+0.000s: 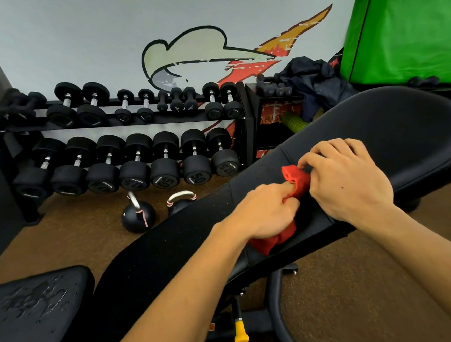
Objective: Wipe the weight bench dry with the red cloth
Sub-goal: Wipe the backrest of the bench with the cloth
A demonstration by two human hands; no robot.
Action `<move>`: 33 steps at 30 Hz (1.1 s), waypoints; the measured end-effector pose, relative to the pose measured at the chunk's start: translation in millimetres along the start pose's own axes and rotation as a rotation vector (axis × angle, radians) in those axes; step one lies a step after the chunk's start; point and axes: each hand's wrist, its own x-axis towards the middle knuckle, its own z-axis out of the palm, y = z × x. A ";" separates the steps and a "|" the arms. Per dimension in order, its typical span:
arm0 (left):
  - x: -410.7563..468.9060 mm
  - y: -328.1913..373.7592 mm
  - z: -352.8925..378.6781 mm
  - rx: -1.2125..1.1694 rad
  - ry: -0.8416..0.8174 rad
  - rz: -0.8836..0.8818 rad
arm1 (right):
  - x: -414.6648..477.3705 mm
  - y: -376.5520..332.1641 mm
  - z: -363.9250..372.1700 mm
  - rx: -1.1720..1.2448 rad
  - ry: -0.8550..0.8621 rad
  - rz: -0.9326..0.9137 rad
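**Red cloth (pixel 299 181) being bunched in both hands on the weight bench (pixel 388 134)**

Seen from the head camera, the red cloth is lying crumpled on the long black back pad of the weight bench, about midway along it and close to a seam across the padding. The left hand (pixel 263 210) is gripping the cloth, its fingers curling round the fabric, with one red fold spilling out below the palm and another sticking up past the fingertips. The right hand (pixel 349 179) is meeting it from the other side, its bent fingers pinching the upper end of the same cloth and its heel resting toward the near edge of the pad. Small specks are dotting the pad to the left of the hands. The separate seat pad (pixel 37 306), at lower left, is carrying beads and streaks of water. A yellow knob (pixel 241 333) is hanging under the frame. Two kettlebells (pixel 138 215) are sitting on the brown floor (pixel 77 232) behind the bench, in front of a two-tier dumbbell rack (pixel 126 121) standing against a painted wall (pixel 199 56). A green pad (pixel 405 27) is filling the upper right corner.
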 end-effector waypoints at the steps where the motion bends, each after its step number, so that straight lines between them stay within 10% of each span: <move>1: -7.5 -0.3 -0.1 -0.026 -0.020 0.012 | 0.1 -0.7 -0.7 0.000 -0.005 -0.007; 33: 39.5 -90.2 -42.9 -0.147 0.006 -0.521 | 143.7 15.7 51.3 0.108 -0.731 -0.109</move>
